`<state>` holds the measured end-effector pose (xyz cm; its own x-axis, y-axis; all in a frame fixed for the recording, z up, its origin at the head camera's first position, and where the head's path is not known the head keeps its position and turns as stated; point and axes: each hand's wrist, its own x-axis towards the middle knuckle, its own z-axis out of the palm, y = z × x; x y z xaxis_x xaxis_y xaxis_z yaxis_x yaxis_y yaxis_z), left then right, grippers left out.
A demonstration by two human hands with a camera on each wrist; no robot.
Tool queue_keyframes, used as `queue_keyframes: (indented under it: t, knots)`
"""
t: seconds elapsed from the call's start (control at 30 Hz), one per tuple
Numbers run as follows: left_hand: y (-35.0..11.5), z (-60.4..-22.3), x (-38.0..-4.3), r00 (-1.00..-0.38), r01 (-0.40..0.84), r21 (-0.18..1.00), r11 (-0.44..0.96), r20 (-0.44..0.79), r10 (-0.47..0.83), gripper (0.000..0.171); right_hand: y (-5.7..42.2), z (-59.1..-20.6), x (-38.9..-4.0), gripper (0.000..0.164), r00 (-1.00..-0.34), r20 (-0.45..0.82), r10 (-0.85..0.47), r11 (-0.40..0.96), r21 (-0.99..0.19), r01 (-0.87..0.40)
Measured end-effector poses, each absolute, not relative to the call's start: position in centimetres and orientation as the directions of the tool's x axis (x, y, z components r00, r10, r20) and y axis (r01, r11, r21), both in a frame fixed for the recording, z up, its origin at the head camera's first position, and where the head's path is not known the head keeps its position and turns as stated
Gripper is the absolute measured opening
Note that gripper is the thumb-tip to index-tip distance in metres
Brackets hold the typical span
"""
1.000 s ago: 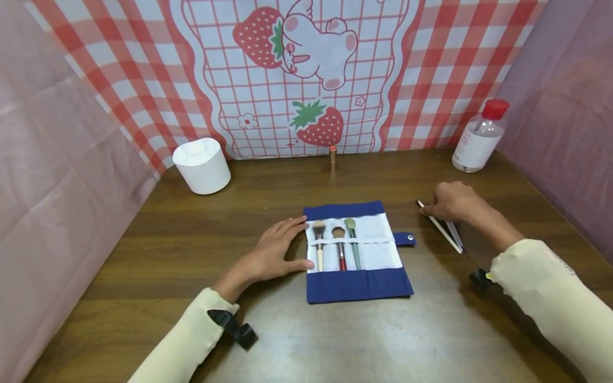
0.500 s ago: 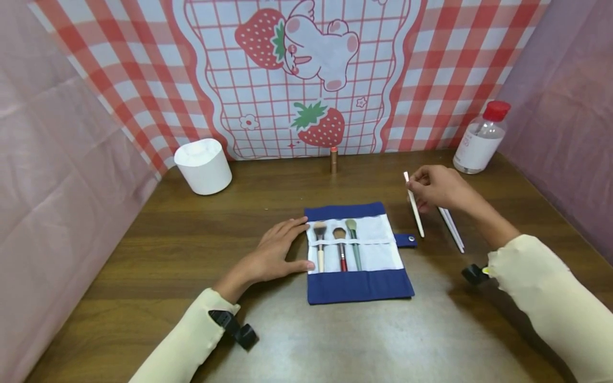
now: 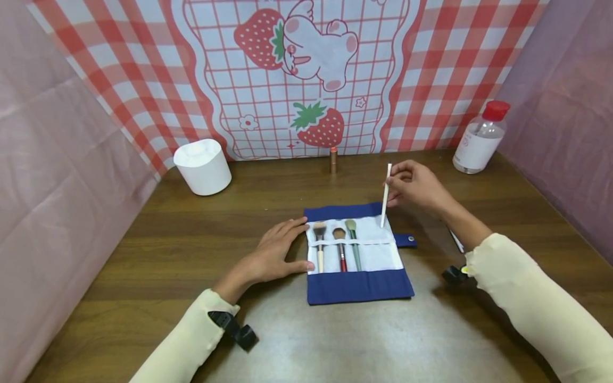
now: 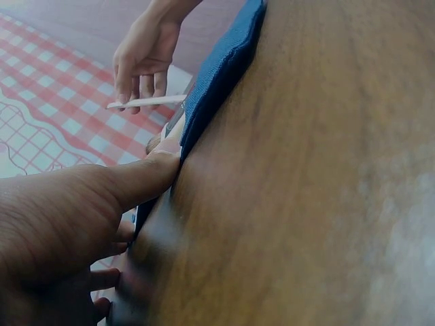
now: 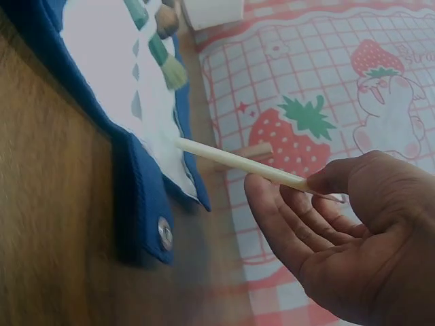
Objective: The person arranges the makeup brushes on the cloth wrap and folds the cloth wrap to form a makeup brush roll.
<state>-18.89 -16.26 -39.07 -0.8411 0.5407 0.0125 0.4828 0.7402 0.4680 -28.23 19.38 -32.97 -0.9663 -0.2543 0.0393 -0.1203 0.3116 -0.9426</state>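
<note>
A blue and white brush roll (image 3: 359, 287) lies unfolded mid-table, with three makeup brushes under its white elastic band: a cream-handled one (image 3: 320, 258), a red-handled one (image 3: 342, 260) and a green one (image 3: 354, 247). My left hand (image 3: 268, 255) rests at the roll's left edge, fingers extended and thumb on the border. Between thumb and fingertips, my right hand (image 3: 419, 186) pinches a slim cream makeup brush (image 3: 386, 197). Its handle end (image 5: 194, 147) points down over the upper right of the roll's white lining, right of the green brush. Fingers partly cover its other end.
Another slim white stick (image 3: 456, 240) lies on the table at right, partly behind my right forearm. At the back stand a white container (image 3: 203, 170), an upright lipstick (image 3: 333, 161) and a red-capped bottle (image 3: 479, 141). A snap tab (image 3: 406, 240) sticks out from the roll's right side.
My right hand has lifted the slim cream brush from the table at right and carried it left over the roll, turning it nearly upright. My left hand has stayed in place.
</note>
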Motion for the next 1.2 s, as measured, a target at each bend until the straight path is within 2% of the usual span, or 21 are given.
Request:
queue_keyframes:
  t: [0.13, 0.4, 1.2]
  knots:
    - [-16.2, -39.1, -18.9, -0.840, 0.486, 0.467, 0.739, 0.017, 0.542, 0.093, 18.6, -33.6, -28.5, 0.038, -0.966, 0.044, -0.255, 0.281, -0.952, -0.118]
    - [-16.2, -38.8, -18.7, -0.842, 0.478, 0.467, 0.744, 0.003, 0.540, 0.094, 17.8, -35.1, -28.6, 0.054, -0.949, 0.048, -0.312, 0.226, -0.966, -0.123]
    - [-16.2, -38.8, -18.7, -0.841, 0.485, 0.464, 0.742, 0.014, 0.540, 0.094, 16.6, -36.2, -27.5, 0.053, -0.903, -0.108, -0.415, 0.269, -0.963, -0.009]
